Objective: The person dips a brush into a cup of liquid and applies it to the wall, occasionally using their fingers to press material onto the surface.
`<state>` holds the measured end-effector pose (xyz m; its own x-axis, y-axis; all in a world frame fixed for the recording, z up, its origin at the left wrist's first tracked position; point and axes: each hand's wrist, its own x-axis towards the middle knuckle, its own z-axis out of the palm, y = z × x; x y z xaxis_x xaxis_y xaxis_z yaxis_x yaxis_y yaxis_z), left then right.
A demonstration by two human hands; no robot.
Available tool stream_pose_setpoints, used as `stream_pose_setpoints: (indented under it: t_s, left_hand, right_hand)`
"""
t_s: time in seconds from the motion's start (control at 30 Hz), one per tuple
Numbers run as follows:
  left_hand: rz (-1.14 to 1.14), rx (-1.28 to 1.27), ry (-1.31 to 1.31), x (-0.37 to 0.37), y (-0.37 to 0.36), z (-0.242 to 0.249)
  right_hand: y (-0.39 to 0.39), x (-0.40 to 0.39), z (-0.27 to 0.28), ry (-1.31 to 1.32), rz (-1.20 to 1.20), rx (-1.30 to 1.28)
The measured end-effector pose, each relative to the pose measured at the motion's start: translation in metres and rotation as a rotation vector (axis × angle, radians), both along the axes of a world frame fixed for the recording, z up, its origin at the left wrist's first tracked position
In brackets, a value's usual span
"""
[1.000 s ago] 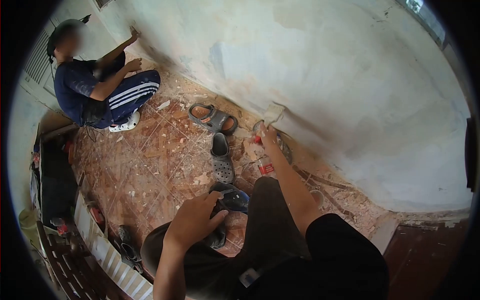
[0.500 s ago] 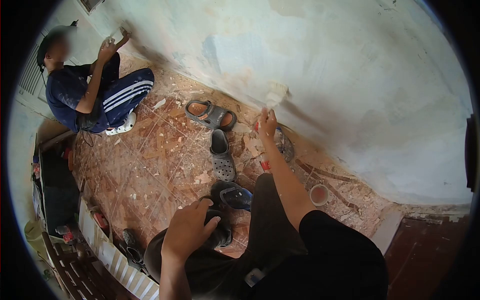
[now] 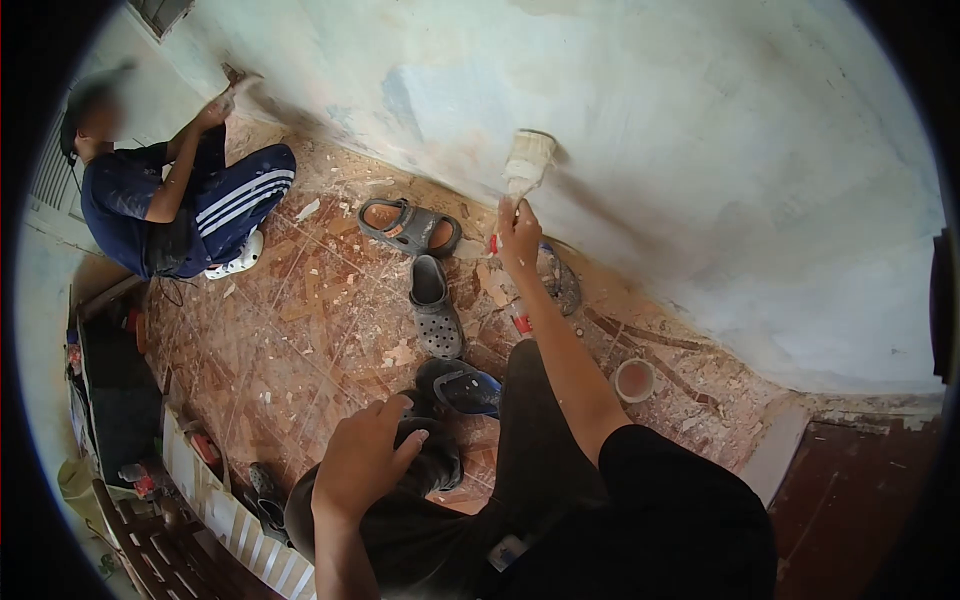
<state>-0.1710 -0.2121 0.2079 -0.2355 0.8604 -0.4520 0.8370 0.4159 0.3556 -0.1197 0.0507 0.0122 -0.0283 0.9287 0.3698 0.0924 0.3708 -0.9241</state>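
Note:
My right hand (image 3: 518, 236) is closed around the handle of a wide, pale paintbrush (image 3: 529, 160), whose bristles point up against the wall (image 3: 640, 120). Patches of pale blue, white and grey mark that wall. Over my bent knee rests my left hand (image 3: 362, 458), fingers stretched and thumb apart, holding nothing. A small round cup (image 3: 633, 381) stands on the floor to the right of my right forearm. Partly hidden behind that forearm is a bottle with a red label (image 3: 520, 318).
A person (image 3: 150, 190) in dark blue squats at the wall's far left, one hand raised to it. Grey clogs (image 3: 437, 318) and a blue-soled sandal (image 3: 468, 391) lie on the tiled floor (image 3: 300, 340) among paint flakes. A wooden chair (image 3: 150, 545) is at lower left.
My right hand has moved the paintbrush up and slightly left along the wall. The left hand stays over the knee. The other person's raised hand has shifted slightly.

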Motion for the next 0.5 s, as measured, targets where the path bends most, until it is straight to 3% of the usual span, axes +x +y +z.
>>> stream_pose_setpoints:
  t_s: [0.07,0.13,0.3,0.37,0.4,0.47,0.5]
  left_hand:
    - [-0.074,0.201,0.023,0.0,-0.002,-0.005]
    - [-0.063,0.178,0.016,0.003,0.0,-0.002]
    - [0.001,0.032,-0.011,0.006,-0.001,0.002]
    - [0.006,0.034,-0.008,0.007,-0.002,0.002]
    - [0.008,0.034,-0.007,0.007,-0.002,0.002]
    - [0.02,0.023,-0.033,0.008,-0.003,0.003]
    - [0.017,0.018,-0.036,0.008,-0.003,0.002]
  right_hand:
    - [-0.005,0.008,0.009,-0.073,0.056,-0.065]
    - [0.009,0.012,-0.023,0.127,0.162,-0.293]
    - [0.01,0.035,-0.112,-0.029,0.195,-0.425]
    - [0.001,0.036,-0.129,-0.079,0.212,-0.596]
    - [-0.005,0.037,-0.109,-0.078,0.215,-0.595]
    - [-0.022,0.039,-0.042,-0.119,0.165,-0.12]
    - [-0.016,0.035,-0.045,-0.122,0.162,-0.126]
